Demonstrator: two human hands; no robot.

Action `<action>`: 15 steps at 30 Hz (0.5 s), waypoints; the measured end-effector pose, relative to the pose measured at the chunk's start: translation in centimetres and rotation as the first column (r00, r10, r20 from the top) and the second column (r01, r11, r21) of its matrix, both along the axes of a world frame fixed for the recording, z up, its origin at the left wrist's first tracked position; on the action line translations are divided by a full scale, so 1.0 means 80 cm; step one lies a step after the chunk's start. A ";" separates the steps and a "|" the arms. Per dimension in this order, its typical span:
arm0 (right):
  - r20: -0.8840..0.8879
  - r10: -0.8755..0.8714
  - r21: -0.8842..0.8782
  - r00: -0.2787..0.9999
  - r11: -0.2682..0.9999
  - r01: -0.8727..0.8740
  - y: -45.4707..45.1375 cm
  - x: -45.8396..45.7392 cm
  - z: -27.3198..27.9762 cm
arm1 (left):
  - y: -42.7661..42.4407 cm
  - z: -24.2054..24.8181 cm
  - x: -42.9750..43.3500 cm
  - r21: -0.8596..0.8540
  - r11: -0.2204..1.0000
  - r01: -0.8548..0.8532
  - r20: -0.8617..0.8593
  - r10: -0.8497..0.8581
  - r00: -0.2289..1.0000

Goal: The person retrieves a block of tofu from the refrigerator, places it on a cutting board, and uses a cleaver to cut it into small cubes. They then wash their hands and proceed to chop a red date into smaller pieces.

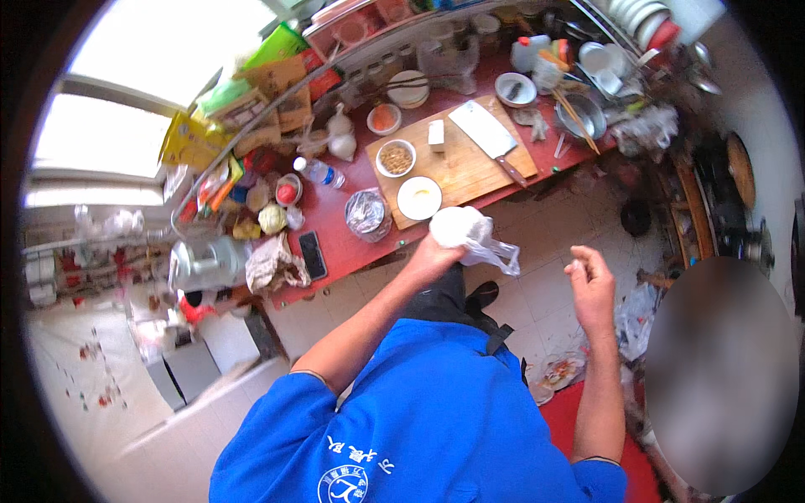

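My left hand [442, 250] grips a thin plastic bag [462, 227] with white contents at the table's front edge. The bag's loose handles hang to the right; what the white stuff is I cannot tell. To the right, over the floor, my right hand [591, 283] is raised with loosely bent fingers and nothing visible in it. Just beyond the bag, a white bowl [419, 198] with a little yellow in it stands on the wooden cutting board [462, 173]. A bowl of brown crumbly food [395, 158], a white block [436, 136] and a cleaver [484, 132] are also on the board.
Left on the red table [302, 217] are a foil-like wrapped container [366, 215], a water bottle [319, 172] and a phone [312, 254]. A bowl of orange food [383, 119] sits behind the board. Chopsticks cross a metal pot [582, 117] at right. A blurred patch [720, 377] covers the lower right.
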State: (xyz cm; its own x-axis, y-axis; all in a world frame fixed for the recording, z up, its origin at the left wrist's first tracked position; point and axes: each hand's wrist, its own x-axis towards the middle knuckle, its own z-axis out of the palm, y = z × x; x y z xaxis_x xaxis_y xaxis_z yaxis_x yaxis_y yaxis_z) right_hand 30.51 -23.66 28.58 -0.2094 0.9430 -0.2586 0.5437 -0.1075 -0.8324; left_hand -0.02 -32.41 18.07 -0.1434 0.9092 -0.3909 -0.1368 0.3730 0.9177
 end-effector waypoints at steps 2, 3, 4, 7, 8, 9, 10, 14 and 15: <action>0.024 0.116 0.035 0.993 0.993 -0.117 0.027 -0.006 -0.055 | 0.015 -0.018 0.022 0.052 0.998 -0.037 0.066 0.033 0.997; 0.060 0.124 0.010 0.990 0.992 -0.125 0.037 -0.007 -0.077 | 0.026 -0.028 0.029 0.027 0.999 -0.016 0.058 0.015 0.998; 0.095 0.144 -0.016 0.985 0.990 -0.143 0.051 -0.008 -0.096 | 0.035 -0.036 0.037 -0.015 1.000 -0.024 0.071 0.025 0.997; 0.240 0.235 0.060 0.942 0.965 -0.256 0.096 -0.021 -0.144 | 0.075 -0.050 0.043 0.032 0.998 -0.049 0.076 0.047 0.996; 0.270 0.262 -0.025 0.927 0.964 -0.265 0.113 -0.025 -0.155 | 0.086 -0.050 0.041 0.074 0.995 -0.070 0.074 0.065 0.995; 0.330 0.302 0.007 0.895 0.947 -0.322 0.128 -0.030 -0.166 | 0.094 -0.048 0.036 0.033 0.997 -0.070 0.072 0.067 0.995; 0.372 0.324 0.032 0.870 0.932 -0.361 0.144 -0.042 -0.179 | 0.104 -0.044 0.027 -0.009 0.998 -0.062 0.065 0.062 0.996; 0.508 0.372 0.068 0.777 0.882 -0.467 0.208 -0.095 -0.222 | 0.137 -0.036 -0.005 -0.076 0.993 -0.089 -0.051 0.085 0.995; 0.561 0.369 0.081 0.741 0.866 -0.493 0.221 -0.111 -0.234 | 0.142 -0.037 -0.013 -0.108 0.991 -0.079 -0.086 0.069 0.994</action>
State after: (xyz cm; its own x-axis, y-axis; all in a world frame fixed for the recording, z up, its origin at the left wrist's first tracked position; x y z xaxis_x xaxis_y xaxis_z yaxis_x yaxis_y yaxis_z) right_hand 21.60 -5.99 9.82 -0.5021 0.8266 -0.2543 0.8355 0.3879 -0.3891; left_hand -1.09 -21.07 15.08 -0.2445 0.8465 -0.4728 -0.0935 0.4647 0.8805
